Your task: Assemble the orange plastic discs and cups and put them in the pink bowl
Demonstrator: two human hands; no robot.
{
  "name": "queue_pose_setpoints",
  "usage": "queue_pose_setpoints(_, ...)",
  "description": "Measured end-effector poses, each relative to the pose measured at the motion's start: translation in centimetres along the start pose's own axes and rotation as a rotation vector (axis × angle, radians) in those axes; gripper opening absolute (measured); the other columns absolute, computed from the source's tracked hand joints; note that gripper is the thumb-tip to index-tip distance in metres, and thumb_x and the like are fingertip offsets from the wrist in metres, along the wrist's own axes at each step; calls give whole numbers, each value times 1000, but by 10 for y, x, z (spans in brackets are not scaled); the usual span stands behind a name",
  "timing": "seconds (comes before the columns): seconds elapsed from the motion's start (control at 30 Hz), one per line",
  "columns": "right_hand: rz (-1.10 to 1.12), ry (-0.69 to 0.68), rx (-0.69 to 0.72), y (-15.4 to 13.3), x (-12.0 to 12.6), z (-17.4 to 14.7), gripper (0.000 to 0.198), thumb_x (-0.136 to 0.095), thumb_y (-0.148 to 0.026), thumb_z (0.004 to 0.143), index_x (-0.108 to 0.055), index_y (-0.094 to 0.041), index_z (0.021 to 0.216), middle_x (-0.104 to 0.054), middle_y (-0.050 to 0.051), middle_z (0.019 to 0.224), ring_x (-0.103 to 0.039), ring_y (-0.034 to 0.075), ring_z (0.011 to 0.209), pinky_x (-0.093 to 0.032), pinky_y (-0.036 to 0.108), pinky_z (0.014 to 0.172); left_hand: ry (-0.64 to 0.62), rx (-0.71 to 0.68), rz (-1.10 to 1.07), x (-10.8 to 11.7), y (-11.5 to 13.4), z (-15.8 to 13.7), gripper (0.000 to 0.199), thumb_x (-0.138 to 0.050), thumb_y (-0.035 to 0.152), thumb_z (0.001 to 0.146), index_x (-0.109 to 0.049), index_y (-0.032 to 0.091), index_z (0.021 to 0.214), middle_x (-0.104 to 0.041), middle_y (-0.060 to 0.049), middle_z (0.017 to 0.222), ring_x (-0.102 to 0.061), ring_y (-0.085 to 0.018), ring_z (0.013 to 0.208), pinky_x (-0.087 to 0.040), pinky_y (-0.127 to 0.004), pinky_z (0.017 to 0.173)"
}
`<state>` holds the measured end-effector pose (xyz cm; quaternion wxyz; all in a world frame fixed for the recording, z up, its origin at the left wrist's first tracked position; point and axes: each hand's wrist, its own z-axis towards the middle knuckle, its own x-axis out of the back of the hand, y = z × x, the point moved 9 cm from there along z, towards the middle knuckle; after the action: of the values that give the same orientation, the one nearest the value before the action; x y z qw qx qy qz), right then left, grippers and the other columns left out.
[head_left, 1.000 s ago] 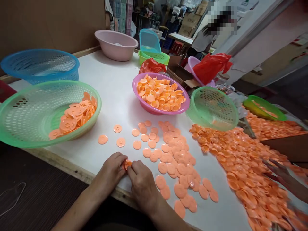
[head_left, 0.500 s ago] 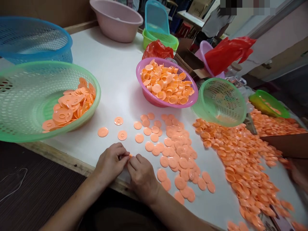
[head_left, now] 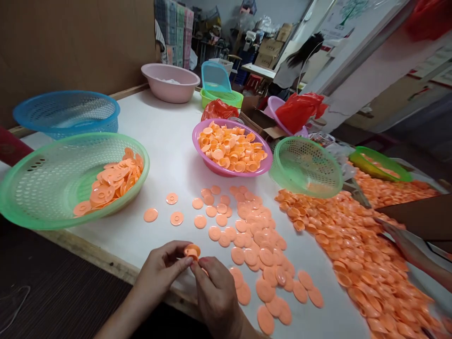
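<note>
Near the table's front edge, my left hand [head_left: 160,266] pinches a small orange plastic piece [head_left: 192,250] with a round rim and a cup-like part. My right hand [head_left: 218,293] is closed against the lower side of the same piece, its fingertips partly hiding it. Flat orange discs [head_left: 266,256] lie spread beyond and right of my hands, some overlapping. Three separate ones, including an orange disc [head_left: 176,218], lie just ahead of my left hand. Left of these, a green basket [head_left: 21,207] holds a heap of discs. Farther back, a pink basin [head_left: 197,146] is full of cup-shaped orange pieces.
A large pile of orange parts [head_left: 356,249] covers the table's right side, where another person's hand [head_left: 406,242] reaches in. A tilted green basket [head_left: 307,165] stands behind it. A blue basket [head_left: 65,113] and a pale pink basin [head_left: 171,84] stand farther back.
The view has tilted up, showing more of the room. My hands have turned, so the orange piece between them shows more. At the right, another person's hand has come farther into view over the pile.
</note>
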<state>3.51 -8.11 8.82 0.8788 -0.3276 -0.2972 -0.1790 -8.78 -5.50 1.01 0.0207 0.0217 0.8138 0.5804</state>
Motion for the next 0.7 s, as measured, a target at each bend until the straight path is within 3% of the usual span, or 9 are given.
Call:
queue_pose_setpoints(0.17,119,205,-338,18,27,-12,31,-56,-5,87,-59,-22,112,-67,8,102,-65,20,90,-58,32,74,81,-156,85,-5,14,-19,26,-69,38,81,-73,25,104,-76,-3,105,-70,-20,98,-57,-27,88)
queue_pose_setpoints(0.23,133,188,-433,24,28,-15,31,-55,-8,88,-57,-22,116,-66,8,104,-65,19,88,-58,31,72,87,-245,148,-10,20,-24,24,-68,34,83,-73,28,105,-75,-2,107,-70,-19,100,-56,-25,88)
queue_pose_setpoints(0.4,191,166,-421,28,33,-7,29,-44,-5,89,-56,-23,110,-63,3,90,-62,16,82,-54,29,70,39,-423,208,-28,39,-29,24,-65,27,85,-69,28,109,-73,-3,108,-69,-18,100,-56,-24,86)
queue_pose_setpoints(0.53,182,169,-419,34,37,-6,23,-45,-9,87,-54,-20,106,-58,3,82,-59,17,72,-51,29,61,11,-393,244,-41,45,-27,24,-65,30,85,-68,26,108,-71,-5,104,-67,-20,96,-57,-27,83)
queue_pose_setpoints(0.7,118,222,-556,35,34,-25,16,-42,-14,84,-51,-22,93,-56,5,75,-58,19,64,-50,30,54,-9,-264,278,-55,33,-25,23,-63,42,83,-71,31,101,-73,-3,98,-69,-23,85,-59,-28,73)
